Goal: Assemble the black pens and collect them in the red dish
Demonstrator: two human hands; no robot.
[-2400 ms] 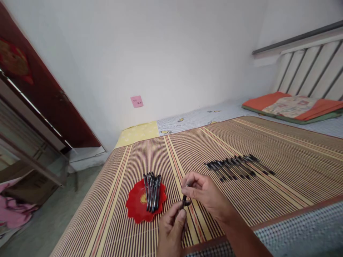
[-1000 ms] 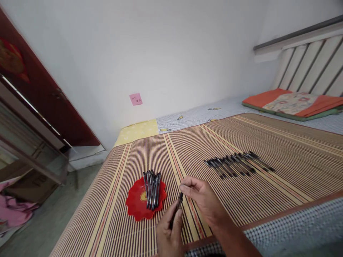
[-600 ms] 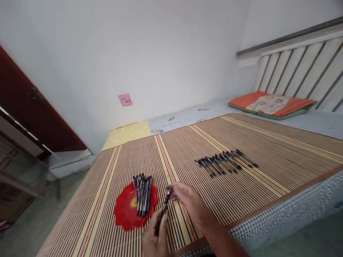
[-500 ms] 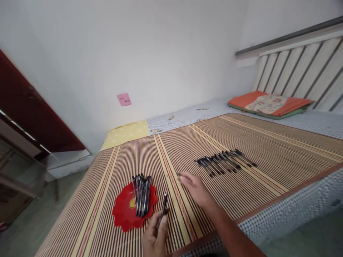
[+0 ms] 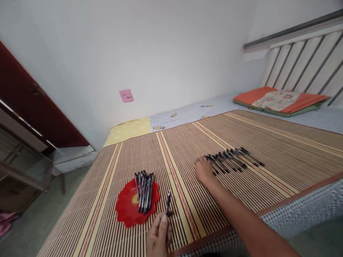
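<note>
My left hand (image 5: 159, 232) is closed around a black pen (image 5: 168, 201), held upright with its bare tip pointing up, just right of a red scalloped plate (image 5: 124, 210). Several clear-barrelled pens with black caps (image 5: 145, 192) lie in a bundle on the plate's right side, their upper ends over its rim. At the left end of a row of pens (image 5: 227, 159) on the striped mat, my right hand (image 5: 204, 169) reaches down with curled fingers. Its fingertips touch or nearly touch the leftmost pens. The hand hides what lies between them.
The striped bamboo mat (image 5: 107, 200) covers a bed beside a white wall. A folded orange and green cloth (image 5: 281, 100) lies at the back right near the slatted headboard (image 5: 308, 64). A pink note (image 5: 126, 95) is on the wall; a dark red door (image 5: 40, 103) stands left.
My right hand has moved right and away from me, from the mat's middle to the left end of the pen row. My left hand still holds its pen upright. The view has shifted slightly.
</note>
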